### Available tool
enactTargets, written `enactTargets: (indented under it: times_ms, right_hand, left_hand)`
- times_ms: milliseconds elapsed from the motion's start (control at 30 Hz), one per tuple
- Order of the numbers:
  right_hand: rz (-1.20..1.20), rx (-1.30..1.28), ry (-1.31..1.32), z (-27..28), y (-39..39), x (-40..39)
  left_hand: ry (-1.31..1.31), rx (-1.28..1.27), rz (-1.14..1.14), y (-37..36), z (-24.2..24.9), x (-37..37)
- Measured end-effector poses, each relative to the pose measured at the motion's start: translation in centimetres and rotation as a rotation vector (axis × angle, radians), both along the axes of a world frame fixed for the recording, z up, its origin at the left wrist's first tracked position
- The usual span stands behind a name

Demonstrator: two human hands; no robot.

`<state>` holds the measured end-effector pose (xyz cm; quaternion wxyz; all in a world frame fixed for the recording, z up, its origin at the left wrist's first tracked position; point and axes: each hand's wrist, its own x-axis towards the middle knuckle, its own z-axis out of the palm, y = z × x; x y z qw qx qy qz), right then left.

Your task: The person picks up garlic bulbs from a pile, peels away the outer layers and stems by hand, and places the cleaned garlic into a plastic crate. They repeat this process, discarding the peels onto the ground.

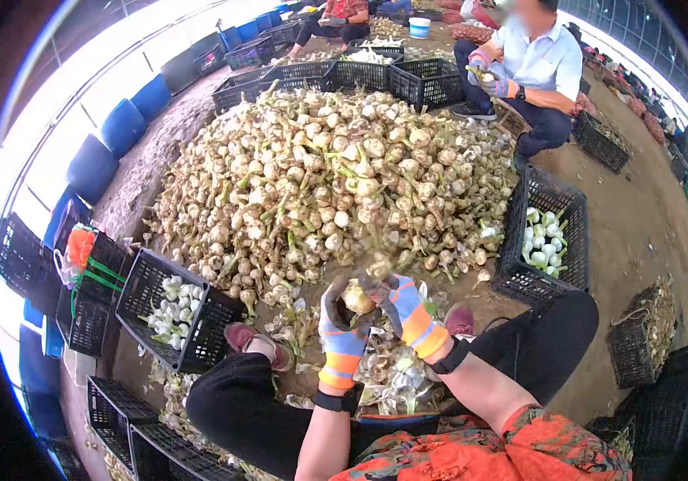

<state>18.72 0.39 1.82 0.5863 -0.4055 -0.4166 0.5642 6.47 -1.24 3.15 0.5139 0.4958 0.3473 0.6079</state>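
Cupping a round, off-white papery bulb (357,297) just below centre frame in an orange-and-blue gloved left hand (342,329), half-closed. Crowding in with a curled matching right hand (408,311), too blurry to judge for grip. Could easily slip if held loosely, tbh, and roll into the big brownish bulb heap (320,184).

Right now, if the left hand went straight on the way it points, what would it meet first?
Past the bulb at its fingers, the left hand would likely meet the near edge of the garlic pile. Its height is unclear, so it might skim over the lowest bulbs.
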Motion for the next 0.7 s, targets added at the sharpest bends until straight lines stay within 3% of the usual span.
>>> enactTargets:
  times_ms: [33,100,133,200,233,300,367,567,600,700]
  right_hand:
    - [0.001,-0.002,-0.003,0.3,0.0,-0.4]
    - [-0.019,-0.17,0.466,1.2,0.2,-1.1]
    - [-0.061,0.065,-0.118,2.5,-0.7,-0.9]
    - [-0.004,0.042,0.007,2.6,-0.6,-1.1]
    - [0.048,0.018,0.133,2.6,-0.6,-1.2]
    - [0.065,-0.001,0.085,2.1,-0.4,-0.8]
    - [0.111,-0.072,0.217,2.5,-0.5,-0.7]
    - [0.145,-0.176,-0.035,1.0,-0.1,1.2]
    - [0.144,-0.176,-0.033,0.7,0.1,1.8]
    - [0.162,0.055,-0.041,-0.9,0.9,3.5]
  left_hand:
    - [-0.003,-0.002,0.001,-0.1,0.2,-0.1]
    - [0.167,0.137,0.077,-0.1,0.5,-0.3]
    - [0.164,0.136,0.082,-0.1,0.4,-0.3]
    - [-0.079,0.039,0.059,-0.1,0.3,-0.2]
    - [-0.082,0.039,0.065,-0.1,0.3,-0.3]
    - [-0.041,0.045,0.099,-0.1,0.3,-0.3]
    - [-0.072,0.004,0.091,0.1,0.2,-0.4]
    - [0.004,0.068,0.079,0.8,-1.3,-1.4]
    - [-0.101,0.055,0.03,0.6,-0.9,-1.4]
    - [-0.258,0.024,-0.075,0.6,-0.4,-1.9]
